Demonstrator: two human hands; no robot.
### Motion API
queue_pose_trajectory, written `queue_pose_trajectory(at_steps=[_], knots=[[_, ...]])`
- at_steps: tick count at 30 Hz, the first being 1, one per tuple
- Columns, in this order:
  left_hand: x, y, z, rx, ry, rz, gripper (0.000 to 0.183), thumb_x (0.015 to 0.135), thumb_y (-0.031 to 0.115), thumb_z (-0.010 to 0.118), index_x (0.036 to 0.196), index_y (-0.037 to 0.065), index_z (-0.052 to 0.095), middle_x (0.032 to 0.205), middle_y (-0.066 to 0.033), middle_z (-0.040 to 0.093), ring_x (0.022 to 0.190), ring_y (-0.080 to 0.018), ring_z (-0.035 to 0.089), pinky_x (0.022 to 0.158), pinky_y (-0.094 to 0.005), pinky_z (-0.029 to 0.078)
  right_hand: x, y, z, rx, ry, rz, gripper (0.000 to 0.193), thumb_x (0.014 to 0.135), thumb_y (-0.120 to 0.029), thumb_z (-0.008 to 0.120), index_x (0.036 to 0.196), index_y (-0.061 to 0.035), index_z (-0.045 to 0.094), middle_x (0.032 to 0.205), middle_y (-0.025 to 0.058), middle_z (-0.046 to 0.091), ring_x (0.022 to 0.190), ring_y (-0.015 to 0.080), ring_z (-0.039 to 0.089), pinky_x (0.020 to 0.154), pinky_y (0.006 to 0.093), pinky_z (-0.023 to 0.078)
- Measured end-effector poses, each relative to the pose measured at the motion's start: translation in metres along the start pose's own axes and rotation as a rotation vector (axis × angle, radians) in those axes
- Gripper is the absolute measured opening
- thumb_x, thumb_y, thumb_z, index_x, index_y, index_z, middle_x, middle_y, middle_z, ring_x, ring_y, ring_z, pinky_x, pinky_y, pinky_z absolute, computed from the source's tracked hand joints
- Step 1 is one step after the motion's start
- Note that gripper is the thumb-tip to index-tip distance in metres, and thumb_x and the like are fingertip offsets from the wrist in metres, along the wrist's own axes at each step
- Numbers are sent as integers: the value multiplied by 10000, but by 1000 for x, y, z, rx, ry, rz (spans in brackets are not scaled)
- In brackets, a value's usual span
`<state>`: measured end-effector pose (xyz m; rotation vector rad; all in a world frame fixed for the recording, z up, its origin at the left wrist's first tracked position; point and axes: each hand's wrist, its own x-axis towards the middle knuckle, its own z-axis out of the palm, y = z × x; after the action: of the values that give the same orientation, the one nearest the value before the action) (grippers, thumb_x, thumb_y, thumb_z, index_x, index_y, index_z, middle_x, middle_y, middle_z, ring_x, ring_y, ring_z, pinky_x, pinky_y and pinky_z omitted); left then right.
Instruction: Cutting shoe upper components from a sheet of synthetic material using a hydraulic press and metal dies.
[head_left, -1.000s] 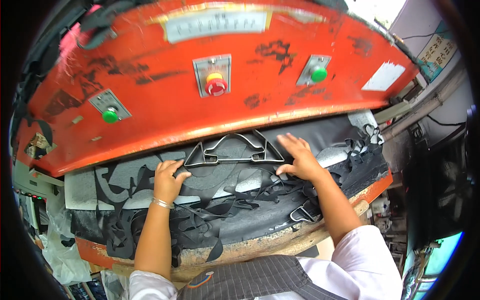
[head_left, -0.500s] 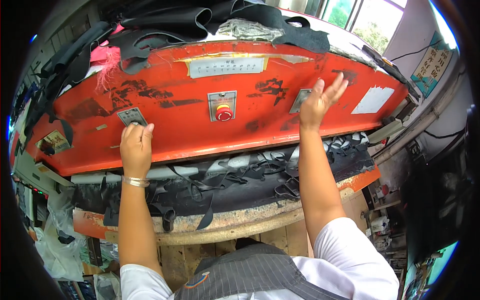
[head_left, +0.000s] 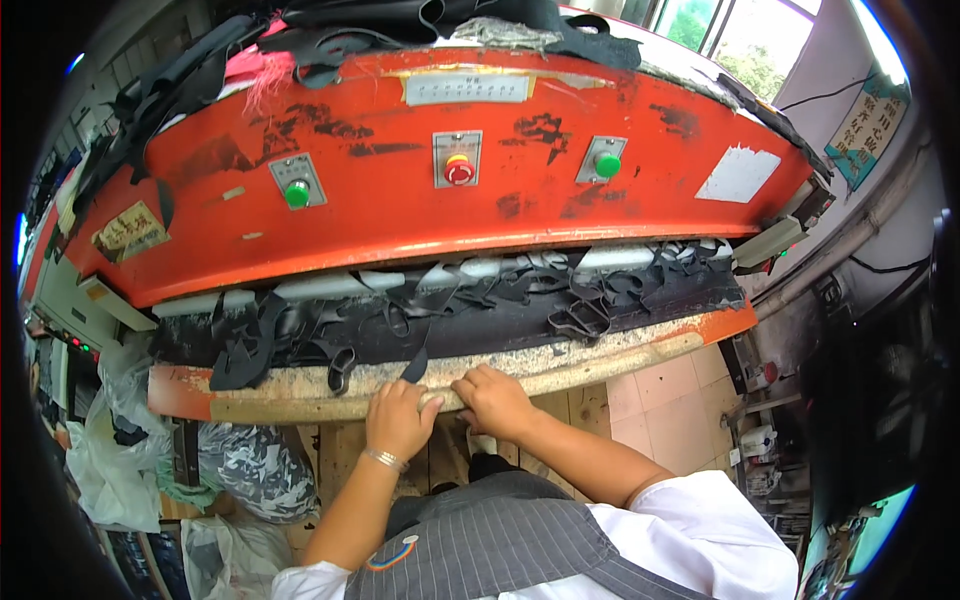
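Both hands rest close together at the middle of the pale, worn board (head_left: 560, 368) along the machine's front. My left hand (head_left: 398, 418) curls its fingers over the board's front edge, thumb toward the right. Beside it, my right hand (head_left: 497, 402) is also bent around that edge, its fingertips partly hidden. A pointed black scrap (head_left: 415, 366) lies just beyond the left hand. Farther back, black leather-like scraps (head_left: 470, 290) cover the dark bed. Two dark bands bent into closed outlines, a small one (head_left: 341, 370) and a larger one (head_left: 582, 318), stand among them.
Above the bed spans a red machine beam (head_left: 400, 215) with a left green button (head_left: 297, 194), a red stop button (head_left: 459, 171) and a right green button (head_left: 607, 165). Black sheets (head_left: 370, 35) are heaped on top. Plastic bags (head_left: 115, 440) hang at left; cluttered shelves (head_left: 760, 440) stand right.
My left hand has left the left button and my right hand has come down from beside the right button. Both now hold the front board's edge. The green buttons are uncovered.
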<state>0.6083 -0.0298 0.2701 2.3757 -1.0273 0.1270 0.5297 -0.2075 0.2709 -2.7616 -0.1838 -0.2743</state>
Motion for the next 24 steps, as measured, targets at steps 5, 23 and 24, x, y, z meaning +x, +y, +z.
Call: queue_pose_trajectory(at_steps=[5, 23, 24], knots=[[-25, -15, 34, -34, 32, -5, 290, 813, 332, 655, 810, 44, 691, 817, -134, 624, 846, -328, 576, 763, -424, 451, -25, 1, 39, -10, 59, -15, 339, 613, -160, 741, 911, -58, 616, 878, 89, 600, 884, 276, 587, 747, 380, 507], [362, -143, 134, -128, -93, -33, 181, 740, 239, 672, 728, 69, 734, 968, -162, 638, 945, -340, 575, 865, -413, 471, 142, 114, 14, 1270, -219, 352, 406, 909, -182, 643, 1248, 18, 541, 1148, 137, 634, 1056, 161, 603, 893, 299, 498], [364, -138, 134, -119, -62, 26, 174, 746, 210, 663, 733, 47, 720, 943, -157, 633, 925, -335, 570, 848, -413, 471, 147, 121, 17, 1363, -185, 430, 417, 917, -177, 635, 1269, 16, 523, 1168, 134, 625, 1085, 159, 584, 907, 300, 489]])
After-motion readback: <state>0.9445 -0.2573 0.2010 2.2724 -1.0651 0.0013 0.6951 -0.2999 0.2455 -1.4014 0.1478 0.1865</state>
